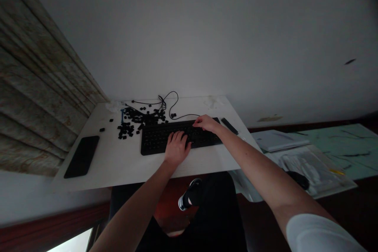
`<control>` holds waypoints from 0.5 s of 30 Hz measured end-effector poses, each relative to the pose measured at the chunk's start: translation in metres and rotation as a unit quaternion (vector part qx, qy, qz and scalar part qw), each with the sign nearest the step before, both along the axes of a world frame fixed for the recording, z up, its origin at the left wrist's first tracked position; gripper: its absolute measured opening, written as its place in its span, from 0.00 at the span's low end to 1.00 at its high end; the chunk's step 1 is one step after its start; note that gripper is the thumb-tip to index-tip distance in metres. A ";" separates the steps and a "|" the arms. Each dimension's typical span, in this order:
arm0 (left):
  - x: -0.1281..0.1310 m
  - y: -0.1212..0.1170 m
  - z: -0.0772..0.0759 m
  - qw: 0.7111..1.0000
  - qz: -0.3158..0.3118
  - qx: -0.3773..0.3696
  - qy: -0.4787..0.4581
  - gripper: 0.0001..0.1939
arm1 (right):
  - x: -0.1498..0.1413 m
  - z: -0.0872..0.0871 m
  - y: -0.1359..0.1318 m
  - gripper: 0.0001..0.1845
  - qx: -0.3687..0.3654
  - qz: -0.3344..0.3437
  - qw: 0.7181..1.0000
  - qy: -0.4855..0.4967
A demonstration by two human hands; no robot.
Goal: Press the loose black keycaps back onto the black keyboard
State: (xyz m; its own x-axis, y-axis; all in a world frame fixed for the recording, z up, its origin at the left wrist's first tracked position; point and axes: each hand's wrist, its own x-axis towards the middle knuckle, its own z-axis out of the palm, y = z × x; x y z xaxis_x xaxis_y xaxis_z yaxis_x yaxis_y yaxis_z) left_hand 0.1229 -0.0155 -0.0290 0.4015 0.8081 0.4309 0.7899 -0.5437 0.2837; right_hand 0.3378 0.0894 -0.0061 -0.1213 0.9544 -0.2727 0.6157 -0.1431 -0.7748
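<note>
A black keyboard (159,138) lies on the white table (124,169). My left hand (176,147) rests palm down on its middle, with the fingers spread over the keys. Over the keyboard's upper edge, my right hand (206,123) has its thumb and fingertips pinched together; whatever is between them, if anything, is too small to make out. Many loose black keycaps (125,129) are piled and scattered to the keyboard's upper left. A blue tool-like piece (122,115) stands out among them.
A black phone (82,156) lies at the table's left. A black cable (177,104) loops behind the keyboard, and a dark strip (229,126) lies right of it. A curtain (38,86) hangs at left. Papers (280,140) and a black mouse-like object (298,180) are at right.
</note>
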 end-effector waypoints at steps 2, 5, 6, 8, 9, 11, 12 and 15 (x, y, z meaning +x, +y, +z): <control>-0.001 -0.001 -0.001 1.000 -0.001 -0.003 0.002 0.15 | -0.001 0.000 0.000 0.10 0.007 -0.001 1.000 -0.013; -0.002 -0.003 0.000 1.000 -0.001 -0.010 0.004 0.15 | -0.002 0.001 0.000 0.11 0.015 0.004 0.999 -0.043; -0.002 -0.002 0.001 1.000 0.001 -0.014 0.001 0.15 | -0.002 0.002 0.000 0.12 0.017 0.007 0.998 -0.053; 0.000 0.005 0.005 1.000 0.003 -0.029 -0.004 0.13 | -0.003 0.005 -0.001 0.14 0.018 0.011 0.997 -0.069; 0.002 0.011 0.008 0.999 0.006 -0.038 -0.007 0.12 | -0.003 0.006 -0.001 0.15 0.017 0.012 0.997 -0.076; 0.009 0.030 0.018 0.998 0.011 -0.062 -0.008 0.12 | -0.004 0.010 -0.002 0.18 0.015 0.012 0.996 -0.091; 0.013 0.042 0.023 0.997 0.015 -0.078 -0.008 0.11 | -0.004 0.012 -0.003 0.18 0.014 0.011 0.995 -0.102; 0.026 0.080 0.036 0.988 -0.006 -0.154 0.009 0.10 | -0.006 0.016 -0.005 0.17 0.018 0.013 0.990 -0.140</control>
